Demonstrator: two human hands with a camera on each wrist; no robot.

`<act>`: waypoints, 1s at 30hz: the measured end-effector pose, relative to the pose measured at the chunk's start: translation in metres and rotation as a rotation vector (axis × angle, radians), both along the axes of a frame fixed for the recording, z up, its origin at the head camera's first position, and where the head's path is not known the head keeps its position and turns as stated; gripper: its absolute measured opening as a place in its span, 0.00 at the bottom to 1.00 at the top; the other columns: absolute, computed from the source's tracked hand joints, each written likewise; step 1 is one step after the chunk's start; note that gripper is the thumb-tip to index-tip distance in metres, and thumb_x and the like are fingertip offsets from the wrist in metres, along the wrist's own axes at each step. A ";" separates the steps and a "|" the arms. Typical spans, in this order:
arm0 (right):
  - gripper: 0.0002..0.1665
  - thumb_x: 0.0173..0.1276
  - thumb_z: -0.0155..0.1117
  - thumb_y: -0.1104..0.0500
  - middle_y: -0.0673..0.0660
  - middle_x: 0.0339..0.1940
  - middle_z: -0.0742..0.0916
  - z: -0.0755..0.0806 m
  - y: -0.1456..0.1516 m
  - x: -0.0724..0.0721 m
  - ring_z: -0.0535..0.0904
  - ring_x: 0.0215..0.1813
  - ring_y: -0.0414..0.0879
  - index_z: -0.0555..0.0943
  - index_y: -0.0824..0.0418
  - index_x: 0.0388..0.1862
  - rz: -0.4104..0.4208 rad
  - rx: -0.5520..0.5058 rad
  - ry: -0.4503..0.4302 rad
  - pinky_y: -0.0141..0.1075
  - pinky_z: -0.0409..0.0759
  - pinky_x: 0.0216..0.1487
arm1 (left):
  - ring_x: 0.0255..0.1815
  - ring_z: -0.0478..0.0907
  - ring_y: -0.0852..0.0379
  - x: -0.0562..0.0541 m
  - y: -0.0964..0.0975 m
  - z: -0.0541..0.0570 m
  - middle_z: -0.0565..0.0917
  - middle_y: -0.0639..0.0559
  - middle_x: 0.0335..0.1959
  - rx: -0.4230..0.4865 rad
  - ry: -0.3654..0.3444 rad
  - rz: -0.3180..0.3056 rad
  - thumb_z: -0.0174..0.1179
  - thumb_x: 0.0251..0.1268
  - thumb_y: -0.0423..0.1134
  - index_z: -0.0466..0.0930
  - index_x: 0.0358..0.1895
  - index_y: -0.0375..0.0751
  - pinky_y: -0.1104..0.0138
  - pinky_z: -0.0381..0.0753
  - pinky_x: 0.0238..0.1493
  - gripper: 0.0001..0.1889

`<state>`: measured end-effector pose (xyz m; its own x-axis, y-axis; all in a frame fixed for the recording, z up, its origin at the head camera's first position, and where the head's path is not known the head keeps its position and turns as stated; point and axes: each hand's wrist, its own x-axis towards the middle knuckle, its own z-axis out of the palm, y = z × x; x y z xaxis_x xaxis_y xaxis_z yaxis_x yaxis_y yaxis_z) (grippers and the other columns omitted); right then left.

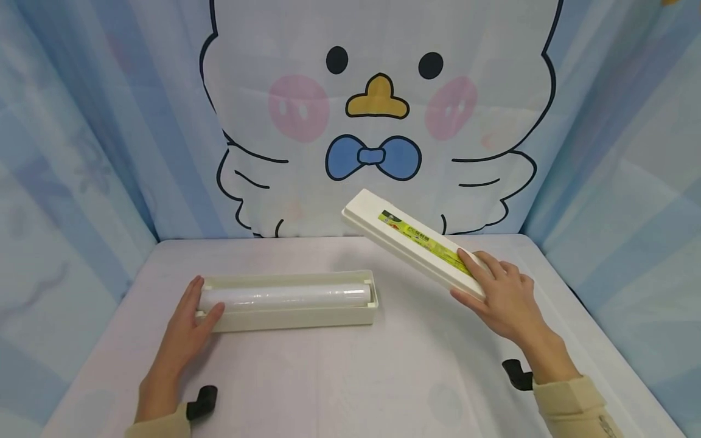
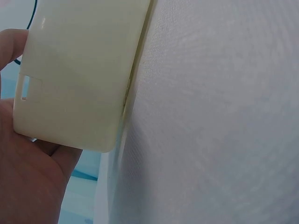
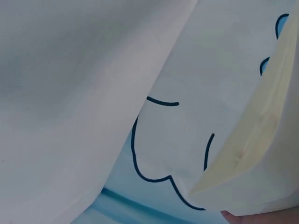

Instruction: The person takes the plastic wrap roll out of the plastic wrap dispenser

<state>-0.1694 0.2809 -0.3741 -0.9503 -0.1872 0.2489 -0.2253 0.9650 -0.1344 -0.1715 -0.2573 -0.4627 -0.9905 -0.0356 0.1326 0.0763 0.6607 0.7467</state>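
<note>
1. Grips the left end of an off-white box (image 1: 296, 319) with the left hand (image 1: 183, 334), setting the thumb over the near rim and the fingers about the far corner.
2. Rests flat on the white-covered table (image 1: 350, 377), the same box, open side up and lengthwise from left to right.
3. Contains, along its length, a roll of shiny, clear-looking film (image 1: 290, 296).
4. Shows a small slot (image 2: 25, 87) near the box's held end in the left wrist view.
5. Holds an off-white lid (image 1: 416, 254) by its near right end in the right hand (image 1: 504, 301), with the thumb at the near edge and the fingers over the top.
6. Slants the lid above the table, apart from the box, pointing its free end toward the backdrop (image 1: 383, 36).
7. Bears a yellow-green printed label (image 1: 421, 239) along the lid's top; reveals a hollow underside in the right wrist view.
8. Wears beige sleeves (image 1: 572, 404), with a black piece (image 1: 202, 403) beside each wrist.
</note>
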 end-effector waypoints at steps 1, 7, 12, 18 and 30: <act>0.47 0.72 0.58 0.33 0.65 0.75 0.65 -0.001 0.001 0.001 0.62 0.65 0.73 0.57 0.48 0.83 -0.008 0.000 -0.004 0.74 0.61 0.53 | 0.80 0.38 0.31 0.000 0.000 0.000 0.42 0.30 0.81 0.001 0.001 0.000 0.53 0.78 0.52 0.40 0.80 0.30 0.36 0.41 0.73 0.44; 0.46 0.72 0.58 0.34 0.66 0.74 0.65 -0.010 0.010 0.004 0.62 0.64 0.75 0.56 0.48 0.83 -0.041 0.009 -0.006 0.74 0.61 0.52 | 0.79 0.39 0.30 -0.001 -0.001 0.001 0.43 0.29 0.80 0.002 0.009 -0.005 0.54 0.78 0.51 0.40 0.80 0.29 0.36 0.41 0.74 0.44; 0.46 0.73 0.57 0.34 0.66 0.74 0.65 -0.018 0.017 0.008 0.64 0.62 0.75 0.57 0.48 0.83 -0.049 0.007 0.004 0.74 0.62 0.50 | 0.79 0.38 0.30 -0.001 -0.001 0.001 0.42 0.28 0.80 -0.006 -0.004 -0.017 0.54 0.78 0.50 0.39 0.80 0.28 0.37 0.40 0.74 0.44; 0.46 0.73 0.56 0.33 0.66 0.73 0.65 -0.027 0.024 0.011 0.64 0.62 0.76 0.57 0.48 0.82 -0.069 0.006 -0.025 0.74 0.62 0.50 | 0.79 0.38 0.30 -0.001 -0.001 0.001 0.42 0.28 0.80 -0.009 -0.023 -0.015 0.55 0.77 0.50 0.39 0.80 0.28 0.37 0.41 0.74 0.45; 0.45 0.74 0.56 0.33 0.66 0.73 0.66 -0.039 0.034 0.012 0.65 0.61 0.77 0.58 0.50 0.82 -0.089 0.006 -0.041 0.72 0.64 0.49 | 0.79 0.37 0.30 0.001 0.000 0.003 0.41 0.29 0.80 -0.003 -0.037 -0.012 0.54 0.78 0.51 0.37 0.80 0.30 0.36 0.41 0.74 0.45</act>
<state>-0.1574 0.3144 -0.4133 -0.9726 -0.1029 0.2086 -0.1331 0.9817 -0.1361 -0.1703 -0.2570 -0.4599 -0.9951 -0.0229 0.0965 0.0571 0.6625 0.7469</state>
